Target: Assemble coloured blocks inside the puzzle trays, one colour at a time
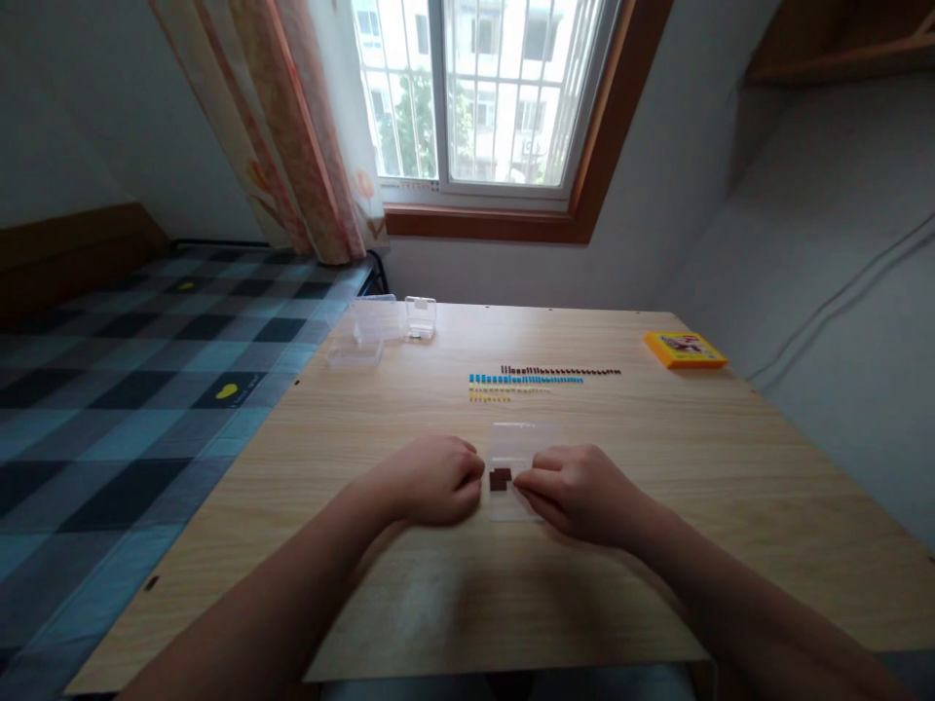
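Flanking brown pieces (pixel 498 481) of unclear long axis with curled left hand (pixel 436 479) just left and pinched right hand (pixel 577 490), slightly nearer, just right, leaving any hold impossible to tell

I work with one view only, from a camera that is worn on the head. It looks forward and down, from above the near edge of the worktop (pixel 351 419). I see the left hand (pixel 442 482) and the right hand (pixel 577 492) from behind, at moderate nearness, a little below the centre. The view is wide: it reaches the window (pixel 504 97) at the top, the bed (pixel 124 389) at left, the wall (pixel 833 253) at right.
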Motion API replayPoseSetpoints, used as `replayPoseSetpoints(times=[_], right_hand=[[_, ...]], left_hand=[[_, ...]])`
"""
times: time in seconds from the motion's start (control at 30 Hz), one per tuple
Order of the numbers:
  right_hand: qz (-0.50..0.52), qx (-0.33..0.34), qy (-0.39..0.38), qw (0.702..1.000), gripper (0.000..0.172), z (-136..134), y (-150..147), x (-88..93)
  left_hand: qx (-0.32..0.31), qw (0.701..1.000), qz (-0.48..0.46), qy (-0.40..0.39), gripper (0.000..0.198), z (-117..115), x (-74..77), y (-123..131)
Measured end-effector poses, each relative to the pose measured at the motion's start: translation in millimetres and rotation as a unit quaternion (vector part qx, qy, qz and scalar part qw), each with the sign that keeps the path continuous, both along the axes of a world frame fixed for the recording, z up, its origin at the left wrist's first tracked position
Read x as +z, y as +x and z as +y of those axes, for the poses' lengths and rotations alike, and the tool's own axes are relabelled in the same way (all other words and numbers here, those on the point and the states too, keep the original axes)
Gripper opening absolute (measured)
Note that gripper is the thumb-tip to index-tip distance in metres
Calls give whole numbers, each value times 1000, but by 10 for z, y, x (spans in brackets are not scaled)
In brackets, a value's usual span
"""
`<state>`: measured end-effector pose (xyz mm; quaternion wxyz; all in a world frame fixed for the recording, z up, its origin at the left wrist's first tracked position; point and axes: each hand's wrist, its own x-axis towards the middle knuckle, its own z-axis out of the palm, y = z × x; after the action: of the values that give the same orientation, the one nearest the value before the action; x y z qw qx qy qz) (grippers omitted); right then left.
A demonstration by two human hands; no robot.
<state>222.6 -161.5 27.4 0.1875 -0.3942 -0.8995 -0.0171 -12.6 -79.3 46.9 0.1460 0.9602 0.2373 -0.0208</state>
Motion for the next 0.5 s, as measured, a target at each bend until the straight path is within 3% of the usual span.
replayPoseSetpoints(times=[0.1, 0.17, 0.23, 0.33, 0.5], right_hand=[[76, 66, 64, 993, 22, -39, 71, 84], [140, 64, 99, 983, 17, -44, 142, 140], [217, 28, 144, 965, 14, -17, 226, 179], [320, -63, 222, 919, 15, 80, 360, 190], [354, -175, 268, 879, 12, 288, 566, 78]], left_hand=[[28, 999, 16, 21, 18, 96, 33, -82], [58, 996, -3, 61, 25, 169, 24, -142], [92, 988, -33, 120, 33, 225, 7, -178], [90, 978, -45, 182, 35, 299, 21, -158], [96, 979, -61, 167, 28, 670, 150, 44]])
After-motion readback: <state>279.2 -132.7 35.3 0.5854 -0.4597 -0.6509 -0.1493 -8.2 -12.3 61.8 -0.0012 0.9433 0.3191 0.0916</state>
